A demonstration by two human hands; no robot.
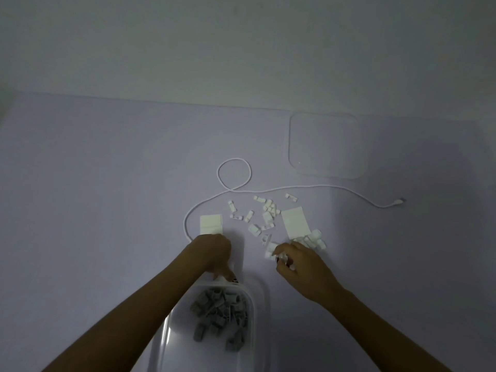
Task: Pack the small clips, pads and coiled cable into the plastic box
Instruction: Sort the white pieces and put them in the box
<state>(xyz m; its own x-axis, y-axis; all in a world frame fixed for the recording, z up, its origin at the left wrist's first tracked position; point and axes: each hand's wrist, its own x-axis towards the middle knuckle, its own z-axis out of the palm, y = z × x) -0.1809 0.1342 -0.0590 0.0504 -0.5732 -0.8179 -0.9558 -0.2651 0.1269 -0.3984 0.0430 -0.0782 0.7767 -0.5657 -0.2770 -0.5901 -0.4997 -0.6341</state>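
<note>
A clear plastic box (171,334) stands near the front edge, with several grey clips (220,312) inside. My left hand (214,253) hangs over the box's far rim with fingers curled down, pinching a small white piece. My right hand (298,261) grips several white clips beside a loose heap of white clips (268,213). Two white pads lie flat: one pad (211,224) just beyond my left hand, the other pad (295,222) to the right. A white cable (233,173) loops and trails across the table to its plug (398,202).
The box's clear lid (326,145) lies flat at the back right. The table (94,197) is pale lilac and ends at a wall behind.
</note>
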